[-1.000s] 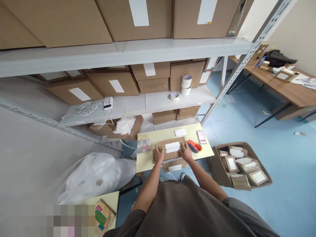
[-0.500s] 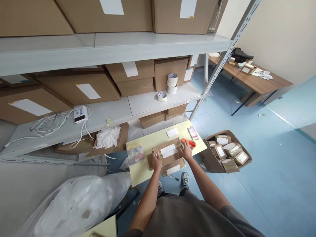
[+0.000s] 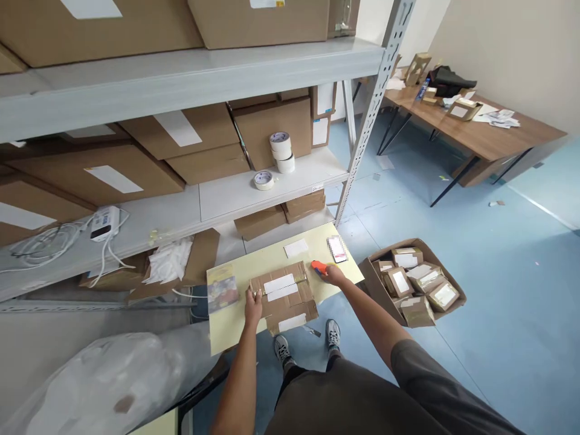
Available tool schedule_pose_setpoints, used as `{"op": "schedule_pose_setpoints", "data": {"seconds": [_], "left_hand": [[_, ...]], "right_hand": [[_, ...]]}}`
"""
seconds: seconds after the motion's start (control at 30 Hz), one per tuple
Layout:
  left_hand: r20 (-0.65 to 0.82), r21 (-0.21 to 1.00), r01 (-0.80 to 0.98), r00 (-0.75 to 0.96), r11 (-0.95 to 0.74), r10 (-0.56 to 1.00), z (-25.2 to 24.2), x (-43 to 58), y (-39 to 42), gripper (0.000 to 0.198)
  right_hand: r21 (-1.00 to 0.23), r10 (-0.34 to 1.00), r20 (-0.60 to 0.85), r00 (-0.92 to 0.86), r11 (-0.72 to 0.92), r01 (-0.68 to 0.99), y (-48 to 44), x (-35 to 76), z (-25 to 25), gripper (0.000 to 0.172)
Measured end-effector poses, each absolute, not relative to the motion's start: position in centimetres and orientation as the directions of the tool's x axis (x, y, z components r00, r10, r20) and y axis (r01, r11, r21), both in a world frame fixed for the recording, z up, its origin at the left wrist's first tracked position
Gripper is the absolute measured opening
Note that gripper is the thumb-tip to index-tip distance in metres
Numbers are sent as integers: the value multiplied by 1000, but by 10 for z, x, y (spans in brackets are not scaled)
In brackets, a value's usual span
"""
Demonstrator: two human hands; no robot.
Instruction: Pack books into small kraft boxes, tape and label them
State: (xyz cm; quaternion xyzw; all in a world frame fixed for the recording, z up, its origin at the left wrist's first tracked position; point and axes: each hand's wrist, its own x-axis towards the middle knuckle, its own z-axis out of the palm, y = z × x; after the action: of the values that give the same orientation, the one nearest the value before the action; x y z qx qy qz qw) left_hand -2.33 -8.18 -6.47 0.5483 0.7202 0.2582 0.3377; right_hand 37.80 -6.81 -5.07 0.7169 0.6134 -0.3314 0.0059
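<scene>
A flat cardboard parcel with white labels lies on a small pale-yellow table, on top of more cardboard. My left hand rests on the parcel's left end, fingers curled over its edge. My right hand has reached off the parcel's right end and closes over an orange-red tape dispenser that lies on the table. A white label and a phone lie at the table's far side. A colourful packet sits to the left of the parcel.
A grey shelving rack holds large cartons, tape rolls and cables. An open carton of small parcels sits on the blue floor to the right. A white plastic bag bulges at lower left. A wooden desk stands at the back right.
My right hand has left the parcel's right end and moved right onto the tape dispenser. My left hand stays on the parcel. The camera has swung to the right.
</scene>
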Motion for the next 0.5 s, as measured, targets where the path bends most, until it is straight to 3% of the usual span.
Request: {"op": "schedule_pose_setpoints", "data": {"seconds": [0.1, 0.23, 0.37, 0.5], "left_hand": [[-231, 773, 549, -224, 318, 947, -60, -19, -81, 57], [-255, 762, 543, -249, 353, 934, -53, -16, -81, 61], [-252, 760, 540, -267, 361, 930, -51, -10, -82, 61], [-216, 771, 538, -283, 341, 935, -51, 0, -84, 60]], "right_hand": [[-429, 864, -500, -64, -183, 884, -76, 382, -77, 34], [-399, 876, -483, -23, -197, 896, -86, 377, -97, 47], [-360, 880, -475, -8, -186, 914, -87, 383, -87, 39], [-417, 912, -410, 20, -206, 885, -89, 404, -60, 45]]}}
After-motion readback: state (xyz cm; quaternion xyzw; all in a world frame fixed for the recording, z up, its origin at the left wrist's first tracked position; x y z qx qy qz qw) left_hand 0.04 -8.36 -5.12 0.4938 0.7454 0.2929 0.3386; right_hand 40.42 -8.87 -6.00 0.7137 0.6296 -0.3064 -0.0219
